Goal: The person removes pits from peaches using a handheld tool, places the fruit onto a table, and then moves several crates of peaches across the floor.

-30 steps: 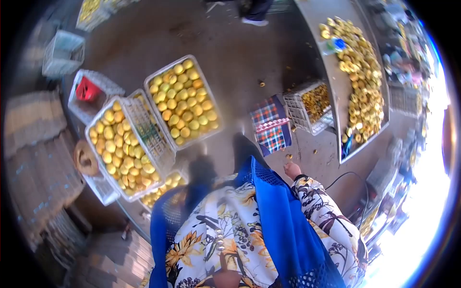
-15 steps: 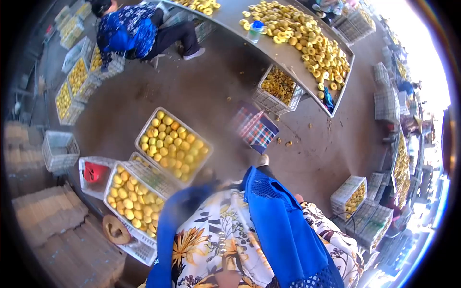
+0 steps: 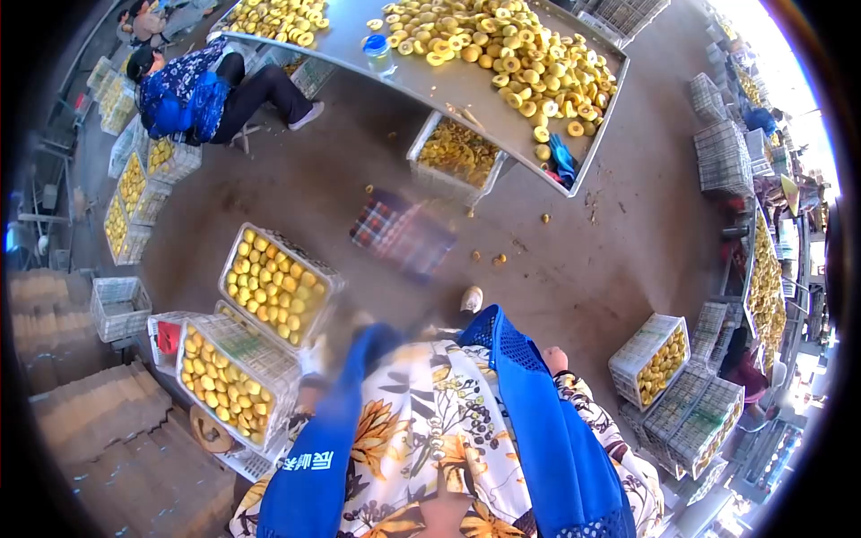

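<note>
I stand on a brown floor in a floral top and blue apron. My left hand (image 3: 311,357) looks pale, as if gloved, and is blurred. It hangs at the near corner of a white crate of yellow fruit (image 3: 224,387); whether it touches the crate is unclear. A second full crate (image 3: 273,287) lies just beyond. My right hand (image 3: 556,360) shows only partly at my side, above bare floor, with nothing visible in it. My shoe (image 3: 471,299) points toward a plaid cushion (image 3: 401,235).
A long metal table (image 3: 448,90) carries cut yellow fruit, a blue-capped bottle (image 3: 378,49) and blue gloves (image 3: 562,161), with a crate of peels (image 3: 453,152) under it. Another person (image 3: 193,90) sits at the far left. Fruit crates (image 3: 659,359) stand right, cardboard stacks (image 3: 99,430) left.
My view has swung so the table now lies far ahead and the fruit crates sit lower left. My left hand has come into sight by the near crate.
</note>
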Available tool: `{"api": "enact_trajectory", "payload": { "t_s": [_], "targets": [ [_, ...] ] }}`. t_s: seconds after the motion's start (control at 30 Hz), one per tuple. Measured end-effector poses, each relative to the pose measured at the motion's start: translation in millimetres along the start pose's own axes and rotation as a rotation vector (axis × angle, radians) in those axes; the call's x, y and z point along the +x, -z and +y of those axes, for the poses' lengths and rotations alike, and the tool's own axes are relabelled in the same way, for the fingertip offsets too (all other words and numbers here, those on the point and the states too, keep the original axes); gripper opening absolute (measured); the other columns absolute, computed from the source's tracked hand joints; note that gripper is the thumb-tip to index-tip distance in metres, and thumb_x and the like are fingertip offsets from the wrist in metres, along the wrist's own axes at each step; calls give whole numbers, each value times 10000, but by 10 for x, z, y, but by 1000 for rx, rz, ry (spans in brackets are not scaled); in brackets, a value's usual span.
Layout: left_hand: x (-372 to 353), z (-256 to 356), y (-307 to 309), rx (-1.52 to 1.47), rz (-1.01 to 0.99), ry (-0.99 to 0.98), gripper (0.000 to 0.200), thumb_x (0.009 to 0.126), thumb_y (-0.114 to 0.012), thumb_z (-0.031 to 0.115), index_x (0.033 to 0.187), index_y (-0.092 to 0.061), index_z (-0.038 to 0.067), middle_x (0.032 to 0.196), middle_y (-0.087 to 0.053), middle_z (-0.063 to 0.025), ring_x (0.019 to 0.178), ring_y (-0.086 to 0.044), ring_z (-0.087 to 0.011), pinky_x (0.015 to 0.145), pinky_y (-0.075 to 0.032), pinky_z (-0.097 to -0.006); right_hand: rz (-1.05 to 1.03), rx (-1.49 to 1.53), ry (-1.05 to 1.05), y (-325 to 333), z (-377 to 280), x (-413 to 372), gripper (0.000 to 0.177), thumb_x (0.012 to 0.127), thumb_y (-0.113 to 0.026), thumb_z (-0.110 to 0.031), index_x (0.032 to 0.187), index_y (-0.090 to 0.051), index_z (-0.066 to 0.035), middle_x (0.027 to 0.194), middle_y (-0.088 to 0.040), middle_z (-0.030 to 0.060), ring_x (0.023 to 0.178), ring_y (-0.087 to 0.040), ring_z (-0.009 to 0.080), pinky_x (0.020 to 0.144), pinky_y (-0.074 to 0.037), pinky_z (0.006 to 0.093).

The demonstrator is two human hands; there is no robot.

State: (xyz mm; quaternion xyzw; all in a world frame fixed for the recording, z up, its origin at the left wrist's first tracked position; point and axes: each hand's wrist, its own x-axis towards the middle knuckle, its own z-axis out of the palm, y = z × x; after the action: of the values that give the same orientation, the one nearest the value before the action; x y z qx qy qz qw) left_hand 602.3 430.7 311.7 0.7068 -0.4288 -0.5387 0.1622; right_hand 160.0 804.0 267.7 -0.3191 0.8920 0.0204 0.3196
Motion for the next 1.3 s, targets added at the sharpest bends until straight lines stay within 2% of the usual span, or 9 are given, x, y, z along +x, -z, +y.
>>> {"api": "enact_trajectory", "payload": {
  "t_s": [0.23, 0.37, 0.43, 0.57, 0.7, 1.07, 1.17, 1.23, 1.3],
  "targets": [
    [386, -254, -94, 536, 170, -316, 239, 840, -580, 223, 998, -610, 46, 718, -576, -62, 538, -519, -153, 448, -405, -274, 100, -58, -129, 675, 165, 291, 282, 863, -458, -264, 824, -584, -15, 787, -641, 198, 783, -613, 370, 725, -486, 451],
    [353, 497, -181, 631, 17, -95, 358, 800, -536, 320, 960, -609, 8, 960, -603, -228, 909, -564, -354, 816, -429, -411, 129, -27, -173, 272, 489, 218, 230, 829, -513, -254, 847, -616, -49, 772, -641, 193, 721, -619, 365, 690, -494, 452],
    [728, 177, -226, 701, 252, -214, 310, 797, -582, 275, 949, -647, 13, 815, -650, -162, 703, -605, -238, 659, -478, -344, 37, -47, -55, 147, 579, 93, 242, 816, -506, -253, 787, -624, -44, 764, -622, 223, 727, -614, 381, 674, -486, 473],
    [547, 533, -777, 370, -12, -269, 270, 807, -578, 267, 920, -648, 31, 685, -607, -91, 546, -561, -170, 514, -450, -318, 9, 80, -208, -28, 808, 27, 302, 827, -498, -290, 840, -667, -40, 844, -647, 186, 797, -634, 354, 687, -514, 452],
    [481, 572, -1306, 684, 42, -578, 268, 804, -592, 273, 924, -641, 38, 715, -617, -73, 556, -556, -171, 536, -458, -311, 146, 22, -133, 65, 1172, 352, 220, 807, -526, -237, 800, -661, -64, 807, -644, 160, 753, -631, 328, 647, -514, 434],
    [-88, -119, -2379, 539, 183, -191, 273, 839, -596, 266, 970, -599, 27, 636, -562, -54, 486, -525, -132, 442, -433, -283, 225, 38, 302, 1678, 1543, 2919, 186, 831, -500, -203, 829, -596, -44, 759, -626, 207, 763, -605, 383, 697, -476, 468],
    [-458, 195, -2486, 477, 137, 92, 448, 783, -583, 409, 1022, -632, 33, 1064, -605, -214, 1036, -550, -365, 887, -424, -403, 233, 120, 398, 2057, 1029, 3632, 189, 831, -501, -207, 837, -590, -40, 759, -619, 212, 760, -600, 388, 695, -474, 473],
    [-531, 469, -2560, 434, 112, 194, 455, 781, -587, 403, 1050, -622, 38, 1090, -593, -221, 1047, -539, -376, 895, -419, -407, 203, 184, 338, 2286, 560, 4001, 197, 836, -502, -215, 840, -586, -37, 753, -613, 220, 753, -598, 391, 695, -470, 479],
    [-282, 12, -2390, 942, -102, -275, 445, 778, -606, 363, 1121, -593, 80, 1107, -575, -229, 1040, -536, -387, 882, -428, -421, 243, 141, 441, 2446, 125, 4190, 194, 840, -503, -219, 845, -584, -43, 750, -613, 219, 744, -600, 391, 684, -470, 479]
  ]
}}
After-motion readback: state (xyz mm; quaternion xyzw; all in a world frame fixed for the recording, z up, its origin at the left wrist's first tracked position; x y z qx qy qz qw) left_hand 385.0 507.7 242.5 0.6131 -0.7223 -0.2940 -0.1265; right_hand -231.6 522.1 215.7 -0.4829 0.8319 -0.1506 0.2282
